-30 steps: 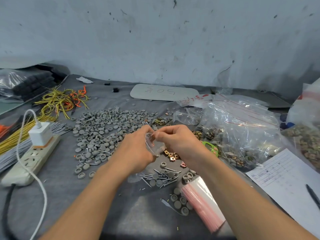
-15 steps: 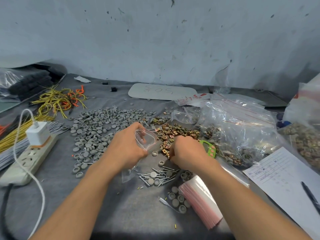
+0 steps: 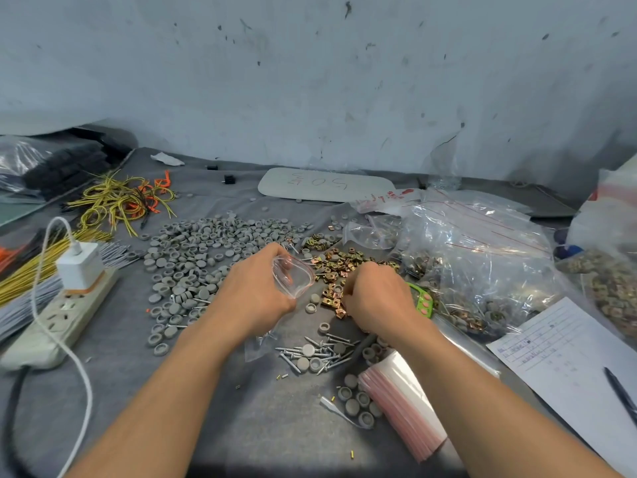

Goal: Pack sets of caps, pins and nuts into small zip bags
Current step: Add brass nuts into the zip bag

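Dropped right hand from small zip bag onto brass nuts, fingers curled, catch hidden; kept bag pinched open in left hand; likely gathering nuts.

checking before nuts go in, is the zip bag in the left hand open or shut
Open: the left hand holds the zip bag, its mouth spread wide.

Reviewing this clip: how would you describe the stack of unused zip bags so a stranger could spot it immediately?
Start at the grey table and follow the right forearm toward the near edge. The stack of zip bags lies beside it, next to a few loose grey caps. Unlike the big crumpled bags of parts farther back, it is flat, empty and pink-edged.
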